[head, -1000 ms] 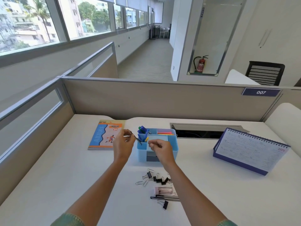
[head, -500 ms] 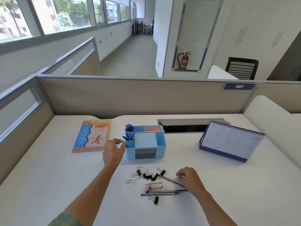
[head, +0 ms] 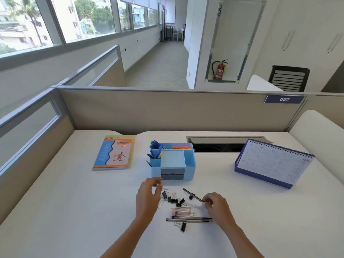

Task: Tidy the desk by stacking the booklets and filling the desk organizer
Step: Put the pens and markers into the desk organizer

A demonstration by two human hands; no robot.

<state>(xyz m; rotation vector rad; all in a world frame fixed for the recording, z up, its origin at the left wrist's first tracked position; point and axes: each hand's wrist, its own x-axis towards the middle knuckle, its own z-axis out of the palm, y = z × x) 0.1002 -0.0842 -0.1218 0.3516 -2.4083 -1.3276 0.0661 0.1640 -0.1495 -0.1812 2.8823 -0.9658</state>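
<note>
A light blue desk organizer (head: 189,170) stands mid-desk with markers and a pencil in its left compartments and coloured strips at the back. A stack of booklets (head: 113,153) lies to its left. In front of it lie several black binder clips (head: 174,199), paper clips, a pink cylinder (head: 181,210) and two pens (head: 189,219). My right hand (head: 216,206) pinches one end of a black pen (head: 192,195), lifted at an angle over the clips. My left hand (head: 147,198) hovers just left of the clips, fingers loosely curled, holding nothing.
A purple desk calendar (head: 273,162) stands at the right. A cable slot (head: 223,144) is cut into the white desk (head: 65,211) behind the organizer. Beige partition walls (head: 167,110) close off the back and left sides.
My left hand has dropped from the organizer's left side down to the clips. My right hand has picked a black pen up off the desk and raised it.
</note>
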